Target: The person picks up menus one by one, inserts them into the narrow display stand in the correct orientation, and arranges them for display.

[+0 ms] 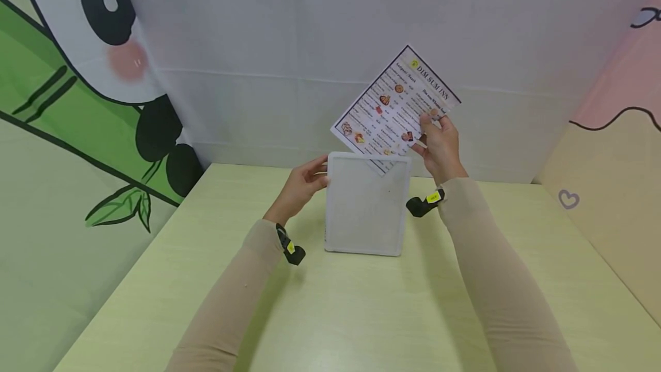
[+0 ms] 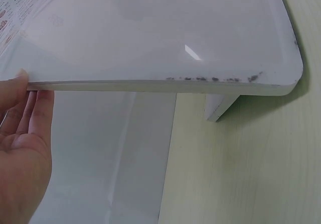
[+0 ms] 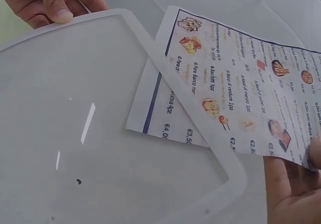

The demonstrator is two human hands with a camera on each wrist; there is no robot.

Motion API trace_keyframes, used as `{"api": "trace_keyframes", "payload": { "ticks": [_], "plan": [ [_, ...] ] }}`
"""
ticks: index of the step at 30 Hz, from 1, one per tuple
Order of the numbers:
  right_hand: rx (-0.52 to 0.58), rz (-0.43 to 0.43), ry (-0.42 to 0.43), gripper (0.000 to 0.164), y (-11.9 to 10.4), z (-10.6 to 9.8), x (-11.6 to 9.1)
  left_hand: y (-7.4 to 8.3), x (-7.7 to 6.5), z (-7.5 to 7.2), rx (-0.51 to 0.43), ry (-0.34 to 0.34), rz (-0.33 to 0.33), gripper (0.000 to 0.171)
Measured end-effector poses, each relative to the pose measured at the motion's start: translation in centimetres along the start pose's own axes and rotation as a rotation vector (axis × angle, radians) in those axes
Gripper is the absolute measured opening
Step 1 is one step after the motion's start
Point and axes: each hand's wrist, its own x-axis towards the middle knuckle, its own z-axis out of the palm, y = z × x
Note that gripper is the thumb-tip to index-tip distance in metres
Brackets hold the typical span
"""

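A white-rimmed clear sign holder (image 1: 366, 211) stands upright on the table, with a foot (image 2: 219, 106) behind it in the left wrist view. My left hand (image 1: 299, 187) pinches its left edge near the top, thumb on the front and fingers behind. Between the thumb and fingers of my right hand (image 1: 441, 145) is a printed "DIM SUM INN" menu sheet (image 1: 384, 96), held at its right side and tilted diagonally. In the right wrist view the lower corner of the menu (image 3: 159, 116) shows through the clear panel, behind the top rim.
The pale wooden table (image 1: 320, 314) reaches back to a creased white backdrop (image 1: 248, 39). Cartoon-printed panels, green on the left (image 1: 46, 73) and yellow-pink on the right (image 1: 609, 165), flank it. A black wrist camera (image 1: 294, 252) sits at the left cuff.
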Motion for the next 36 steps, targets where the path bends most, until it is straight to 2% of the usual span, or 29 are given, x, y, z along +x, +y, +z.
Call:
{"api": "trace_keyframes", "payload": {
  "ticks": [5, 18, 30, 36],
  "plan": [
    [-0.002, 0.004, -0.003, 0.032, -0.07, 0.08, 0.03, 0.11, -0.06, 0.00, -0.002, -0.004, 0.004, 0.058],
    [-0.106, -0.023, -0.015, 0.034, 0.16, 0.17, 0.05, 0.33, -0.14, -0.10, 0.023, 0.002, -0.013, 0.056],
    [-0.130, -0.003, -0.029, 0.032, -0.06, 0.02, -0.13, 0.33, -0.10, -0.02, 0.017, 0.007, -0.026, 0.056],
    [-0.149, -0.019, -0.039, 0.033, 0.03, 0.03, -0.04, 0.21, 0.04, 0.02, 0.013, 0.007, -0.026, 0.057]
  ]
}}
